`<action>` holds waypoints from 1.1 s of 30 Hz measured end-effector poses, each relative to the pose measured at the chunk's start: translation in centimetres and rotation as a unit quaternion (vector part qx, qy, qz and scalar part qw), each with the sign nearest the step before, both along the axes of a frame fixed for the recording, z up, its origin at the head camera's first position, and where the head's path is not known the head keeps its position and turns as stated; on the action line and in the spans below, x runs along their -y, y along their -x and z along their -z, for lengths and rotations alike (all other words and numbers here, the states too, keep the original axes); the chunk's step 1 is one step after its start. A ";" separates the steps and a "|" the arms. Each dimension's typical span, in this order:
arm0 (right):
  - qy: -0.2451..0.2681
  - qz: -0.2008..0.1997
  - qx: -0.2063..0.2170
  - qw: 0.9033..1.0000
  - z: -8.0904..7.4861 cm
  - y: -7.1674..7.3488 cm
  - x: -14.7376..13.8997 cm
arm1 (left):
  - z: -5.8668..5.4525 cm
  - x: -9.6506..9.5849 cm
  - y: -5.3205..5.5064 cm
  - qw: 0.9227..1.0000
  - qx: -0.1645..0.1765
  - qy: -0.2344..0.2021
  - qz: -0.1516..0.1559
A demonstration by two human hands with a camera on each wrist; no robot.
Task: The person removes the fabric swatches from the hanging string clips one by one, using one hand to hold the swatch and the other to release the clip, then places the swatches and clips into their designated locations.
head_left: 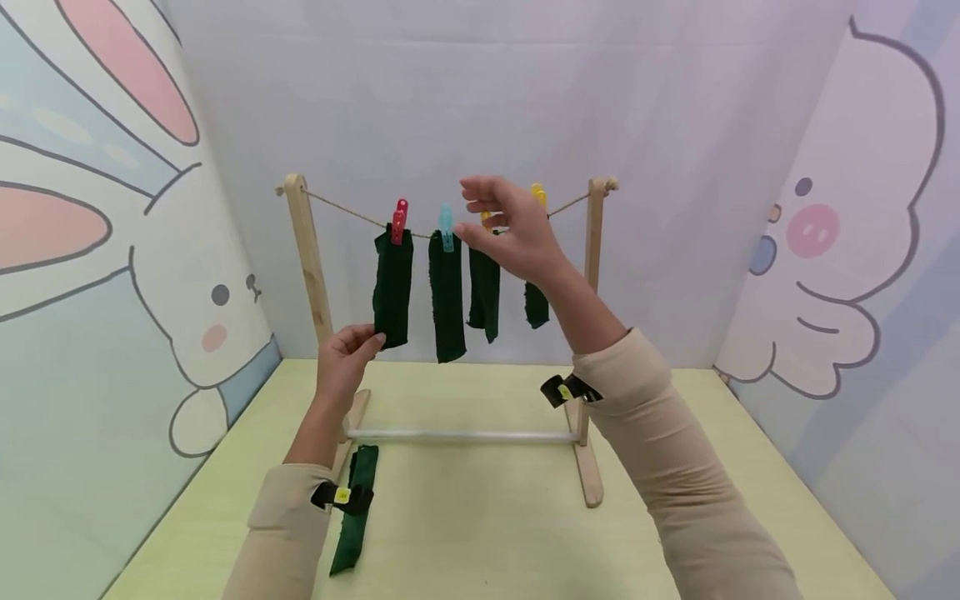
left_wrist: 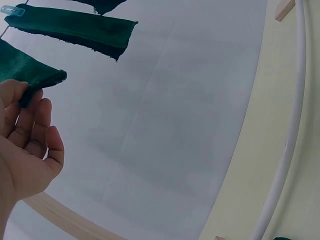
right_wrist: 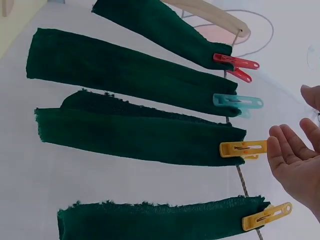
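Note:
Several dark green cloth strips hang by clothespins from a rope. My left hand (head_left: 347,358) pinches the lower left corner of the leftmost strip (head_left: 393,287), which a red clothespin (head_left: 400,223) fixes to the rope. Its pinched corner also shows in the left wrist view. My right hand (head_left: 517,229) is raised with loosely bent fingers, near a light blue clothespin (head_left: 447,229) on the second strip (head_left: 448,300). In the right wrist view, the hand's fingertips are close to a yellow clothespin (right_wrist: 243,149); it holds nothing. Another yellow clothespin (right_wrist: 267,216) grips the last strip (right_wrist: 160,222).
The rope (head_left: 345,206) spans two wooden posts (head_left: 311,258), joined low down by a white rod (head_left: 465,436). Another green strip (head_left: 356,512) lies on the pale yellow table (head_left: 480,525), by my left forearm. Walls with cartoon animals stand on both sides.

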State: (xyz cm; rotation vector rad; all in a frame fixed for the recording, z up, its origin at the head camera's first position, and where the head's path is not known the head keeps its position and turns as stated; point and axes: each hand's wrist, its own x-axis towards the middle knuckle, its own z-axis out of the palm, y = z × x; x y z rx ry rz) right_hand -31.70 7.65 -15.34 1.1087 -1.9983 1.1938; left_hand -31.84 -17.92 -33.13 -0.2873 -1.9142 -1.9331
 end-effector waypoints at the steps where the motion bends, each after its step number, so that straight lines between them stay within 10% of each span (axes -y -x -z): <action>1: 0.006 -0.002 0.000 1.000 -0.1 0.1 0.2 | 0.0 0.1 0.0 1.000 -0.002 -0.001 0.004; 16: -0.015 -0.019 0.013 1.000 -0.9 0.8 4.0 | -0.1 0.1 -0.4 1.000 -0.009 -0.013 0.027; 33: -0.151 0.095 0.058 0.982 -2.0 3.3 6.6 | 0.0 0.5 0.0 0.999 -0.018 -0.018 0.045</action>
